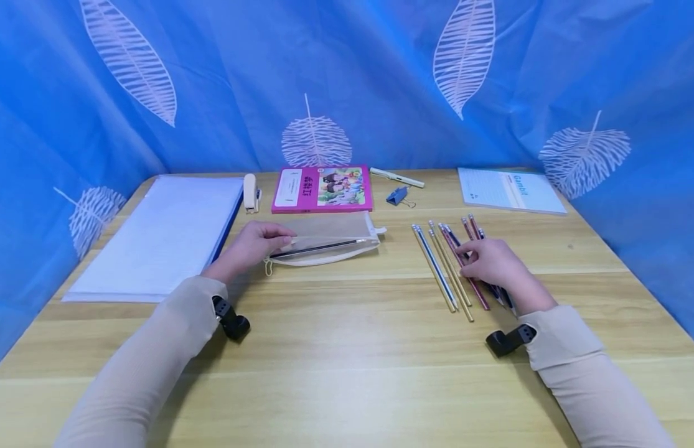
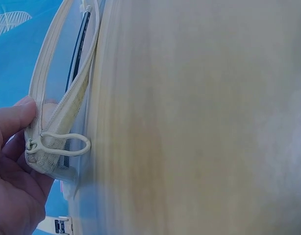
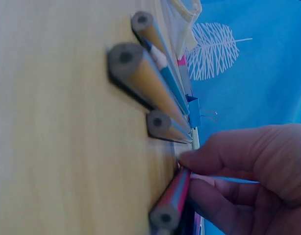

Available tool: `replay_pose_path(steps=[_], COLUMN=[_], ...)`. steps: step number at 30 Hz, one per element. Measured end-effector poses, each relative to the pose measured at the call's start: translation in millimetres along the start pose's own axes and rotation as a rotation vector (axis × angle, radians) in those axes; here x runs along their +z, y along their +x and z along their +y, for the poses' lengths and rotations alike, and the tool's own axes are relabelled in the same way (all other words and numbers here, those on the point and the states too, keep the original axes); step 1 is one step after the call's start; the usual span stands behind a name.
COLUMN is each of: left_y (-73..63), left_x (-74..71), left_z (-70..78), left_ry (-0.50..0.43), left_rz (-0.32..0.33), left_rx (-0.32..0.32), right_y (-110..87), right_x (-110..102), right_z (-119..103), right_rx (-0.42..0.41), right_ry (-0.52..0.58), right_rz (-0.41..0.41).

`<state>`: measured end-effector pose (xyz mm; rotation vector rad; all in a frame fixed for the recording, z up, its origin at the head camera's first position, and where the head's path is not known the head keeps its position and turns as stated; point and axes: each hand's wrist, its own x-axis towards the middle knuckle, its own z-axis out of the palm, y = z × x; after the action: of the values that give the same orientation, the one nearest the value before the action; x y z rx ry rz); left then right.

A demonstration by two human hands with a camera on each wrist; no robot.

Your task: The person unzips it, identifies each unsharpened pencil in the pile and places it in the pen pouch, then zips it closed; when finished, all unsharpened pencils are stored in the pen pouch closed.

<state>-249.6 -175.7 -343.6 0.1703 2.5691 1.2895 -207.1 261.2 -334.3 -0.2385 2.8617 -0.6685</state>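
My left hand (image 1: 254,247) pinches the left end of a pale see-through zip pencil pouch (image 1: 330,225) between thumb and fingers. The pouch's zip stands open, and a dark striped pencil (image 2: 79,51) lies inside. A cord loop (image 2: 74,144) hangs from the zip end near that hand. Over on the right, my right hand (image 1: 495,264) pinches a red striped pencil (image 3: 173,196) between thumb and forefinger, low over the table. Left of it lie gold pencils (image 1: 450,264) and a blue-and-white one (image 1: 435,267). Darker pencils (image 1: 506,297) are partly hidden under the hand.
Along the back are a stapler (image 1: 251,193), a pink book (image 1: 321,190), a pale pen (image 1: 397,178), a blue binder clip (image 1: 398,196) and a light blue notebook (image 1: 506,190). White sheets (image 1: 162,239) lie at left. A blue curtain (image 1: 375,81) hangs behind the table.
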Motion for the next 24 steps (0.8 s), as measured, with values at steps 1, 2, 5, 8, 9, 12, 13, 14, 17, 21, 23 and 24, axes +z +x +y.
replay_pose_path(steps=[1, 2, 5, 8, 9, 12, 13, 14, 17, 21, 23, 24], left_y=[0.2, 0.5, 1.9, 3.3, 3.9, 3.6, 3.5, 3.5, 3.5, 4.9, 5.7, 6.0], left_x=[0.2, 0.4, 1.4, 1.9, 2.0, 1.7, 1.6, 1.3, 0.8, 1.1, 1.6, 1.9], left_z=[0.0, -0.2, -0.9, -0.3, 0.1, 0.2, 0.3, 0.3, 0.4, 0.3, 0.0, -0.1], left_ry=[0.000, 0.000, 0.000, 0.000, 0.000, 0.001, 0.001, 0.005, 0.013, 0.014, 0.009, 0.006], left_rz=[-0.003, -0.005, -0.004, 0.000, 0.000, -0.002, -0.003, -0.004, 0.001, 0.003, 0.003, 0.002], left_rx=[-0.001, -0.001, 0.002, 0.015, 0.021, 0.021, 0.020, 0.020, 0.019, 0.027, 0.025, 0.023], right_y=[-0.3, -0.5, -0.8, -0.9, -0.7, 0.0, 0.4, 0.9, 1.9, 1.1, -0.3, -1.3], right_x=[0.3, 0.5, 0.5, 0.2, 0.2, 0.8, 1.0, 1.2, 1.5, 0.9, -0.3, -1.1], right_z=[0.1, 0.3, 0.2, -1.6, -2.3, -6.0, -6.9, -7.7, -8.7, -7.0, -5.4, -5.0], right_rx=[0.015, 0.027, 0.057, 0.063, 0.061, 0.045, 0.037, 0.030, 0.011, 0.024, 0.053, 0.073], right_ry=[0.014, 0.027, 0.029, -0.010, -0.032, -0.087, -0.105, -0.118, -0.130, -0.066, 0.006, 0.067], right_rz=[0.003, 0.005, 0.011, 0.012, 0.011, 0.007, 0.009, 0.012, 0.034, 0.045, 0.050, 0.049])
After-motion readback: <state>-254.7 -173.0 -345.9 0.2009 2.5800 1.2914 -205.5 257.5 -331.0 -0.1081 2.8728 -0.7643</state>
